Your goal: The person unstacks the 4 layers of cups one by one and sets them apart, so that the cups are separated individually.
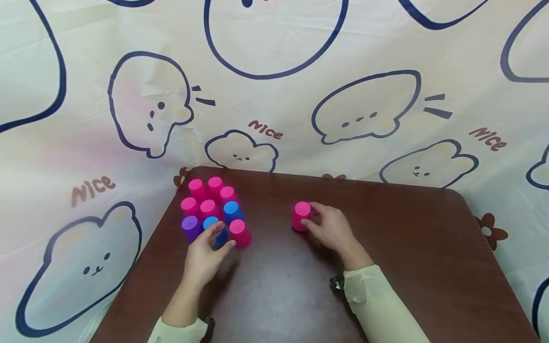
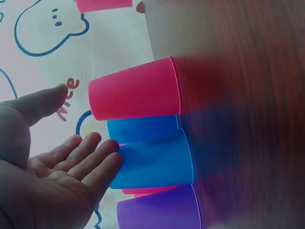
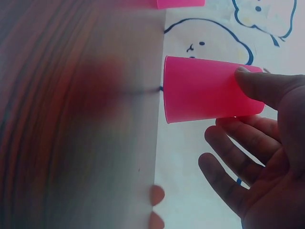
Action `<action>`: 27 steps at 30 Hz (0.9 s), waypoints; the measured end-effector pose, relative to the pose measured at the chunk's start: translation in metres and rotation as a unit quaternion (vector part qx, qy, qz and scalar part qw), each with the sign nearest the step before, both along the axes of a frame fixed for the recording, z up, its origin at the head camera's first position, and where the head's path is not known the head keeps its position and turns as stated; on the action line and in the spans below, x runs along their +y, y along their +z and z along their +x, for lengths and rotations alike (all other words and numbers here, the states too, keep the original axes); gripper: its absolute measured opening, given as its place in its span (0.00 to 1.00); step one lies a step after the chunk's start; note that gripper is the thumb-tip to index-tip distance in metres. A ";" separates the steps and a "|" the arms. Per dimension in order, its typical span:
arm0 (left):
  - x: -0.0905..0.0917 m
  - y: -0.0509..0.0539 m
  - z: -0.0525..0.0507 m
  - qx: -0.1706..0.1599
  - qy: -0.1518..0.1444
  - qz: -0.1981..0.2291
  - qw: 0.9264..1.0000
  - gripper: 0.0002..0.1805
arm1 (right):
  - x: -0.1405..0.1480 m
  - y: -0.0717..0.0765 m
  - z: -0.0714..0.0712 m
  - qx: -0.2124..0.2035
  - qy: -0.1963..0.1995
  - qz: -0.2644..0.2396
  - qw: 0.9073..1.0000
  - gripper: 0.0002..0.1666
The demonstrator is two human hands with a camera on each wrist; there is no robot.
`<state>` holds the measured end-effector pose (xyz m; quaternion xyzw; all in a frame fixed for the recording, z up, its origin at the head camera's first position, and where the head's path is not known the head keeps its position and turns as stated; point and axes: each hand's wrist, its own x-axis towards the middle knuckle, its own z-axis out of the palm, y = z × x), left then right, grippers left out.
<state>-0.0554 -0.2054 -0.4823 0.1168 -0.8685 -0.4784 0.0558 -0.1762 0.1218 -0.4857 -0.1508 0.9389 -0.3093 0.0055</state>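
My right hand (image 1: pixel 332 228) pinches an upside-down pink cup (image 1: pixel 301 216) between thumb and fingers, near its closed end. In the right wrist view that pink cup (image 3: pixel 205 90) has its rim toward the table, with a gap between rim and reflection. My left hand (image 1: pixel 203 259) is held with fingers extended and thumb apart, holding nothing. Its fingertips are at the front blue cup (image 2: pixel 152 160); whether they touch is unclear. Close to the left thumb stands a pink cup (image 1: pixel 240 233). A purple cup (image 1: pixel 191 228) stands left of the blue one.
Several more pink cups (image 1: pixel 209 209) and another blue cup (image 1: pixel 233 211) stand upside down in the cluster at the table's left. The brown table (image 1: pixel 411 267) ends at a cartoon-printed cloth (image 1: pixel 296 105) behind and at both sides.
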 end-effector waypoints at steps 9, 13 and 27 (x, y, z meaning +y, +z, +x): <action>0.003 0.001 0.002 -0.004 0.000 0.004 1.000 0.36 | -0.020 -0.001 -0.003 -0.002 0.027 -0.008 1.000 0.36; 0.004 0.004 0.004 -0.003 0.001 0.004 1.000 0.37 | -0.030 0.000 -0.005 0.002 0.030 -0.003 1.000 0.37; 0.004 0.005 0.007 -0.007 0.007 0.014 1.000 0.37 | -0.080 -0.002 -0.013 -0.013 0.069 0.010 0.997 0.37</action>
